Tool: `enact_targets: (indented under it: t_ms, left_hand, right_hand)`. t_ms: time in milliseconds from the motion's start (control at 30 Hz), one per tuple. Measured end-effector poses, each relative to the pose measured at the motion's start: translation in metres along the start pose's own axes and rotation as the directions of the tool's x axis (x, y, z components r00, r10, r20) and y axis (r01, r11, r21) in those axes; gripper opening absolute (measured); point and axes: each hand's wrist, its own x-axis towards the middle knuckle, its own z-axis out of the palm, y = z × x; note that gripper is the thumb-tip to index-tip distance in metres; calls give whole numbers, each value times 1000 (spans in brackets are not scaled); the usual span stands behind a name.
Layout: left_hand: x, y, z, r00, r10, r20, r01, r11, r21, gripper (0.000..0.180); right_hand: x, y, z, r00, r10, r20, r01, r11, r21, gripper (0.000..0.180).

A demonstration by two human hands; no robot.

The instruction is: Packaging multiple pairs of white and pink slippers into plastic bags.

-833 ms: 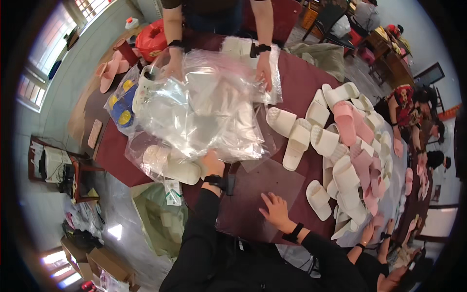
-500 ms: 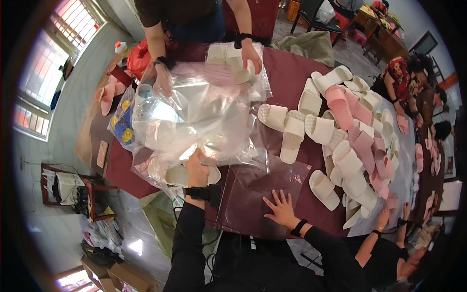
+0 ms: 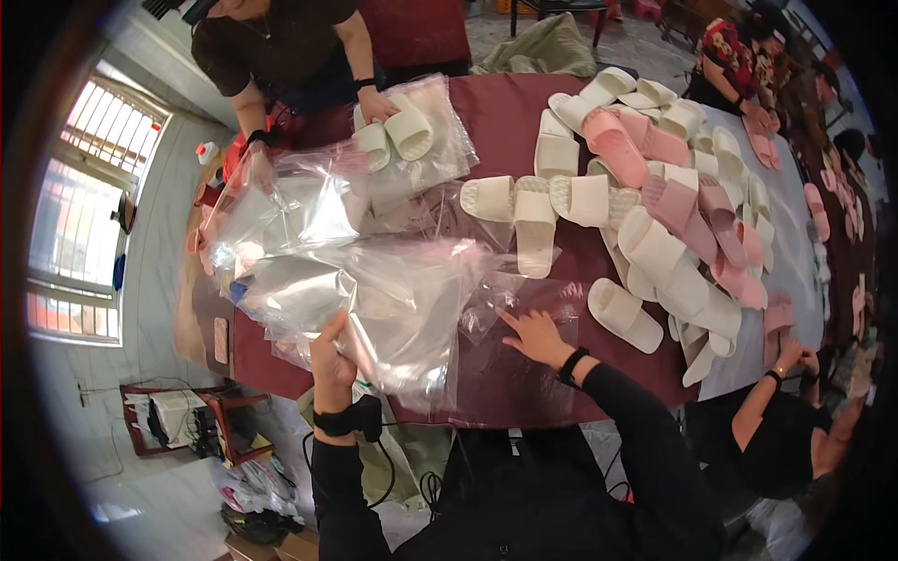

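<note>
My left hand [image 3: 332, 360] grips the near edge of a large clear plastic bag [image 3: 402, 290], thumb on top, and part of the bag is raised off the table. To its right, my right hand [image 3: 543, 337] reaches over another clear bag [image 3: 491, 374] lying flat, its index finger stretched out and nothing in its grasp. Whether the fingertips touch the film is hard to tell. Beyond the raised bag lie more clear bags [image 3: 309, 210]. Just past them rests a white slipper pair [image 3: 409, 129] on plastic, under a co-worker's hand.
White slippers [image 3: 622, 315] and pink slippers [image 3: 613, 145] are heaped on the right of the dark red table [image 3: 505, 98]. Across the table stands a co-worker [image 3: 281, 47]; others work at the right. A pink phone-like slab [image 3: 221, 338] lies near the left edge.
My left hand has lifted the bag edge and drawn the plastic nearer. My right hand has shifted up slightly, fingers less spread. The co-worker's hand now rests on the white slippers. The view has shifted.
</note>
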Motion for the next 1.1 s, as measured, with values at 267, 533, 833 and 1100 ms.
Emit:
enact_targets:
  t_ms: [267, 533, 833, 1100]
  left_hand:
    - [-82, 51, 32, 983, -76, 167, 6, 923, 385, 31]
    - [-44, 130, 14, 814, -351, 463, -214, 559, 801, 51]
    - [-1, 18, 148, 303, -951, 65, -638, -152, 755, 33]
    - [72, -100, 180, 84, -974, 210, -873, 30, 488, 21]
  right_hand:
    - [19, 45, 68, 996, 76, -48, -76, 997, 16, 59]
    - [30, 86, 72, 998, 9, 68, -66, 372, 926, 52]
    - [8, 90, 10, 929, 88, 360, -368, 114, 923, 53]
    - [-12, 98, 29, 872, 203, 445, -439, -75, 895, 59]
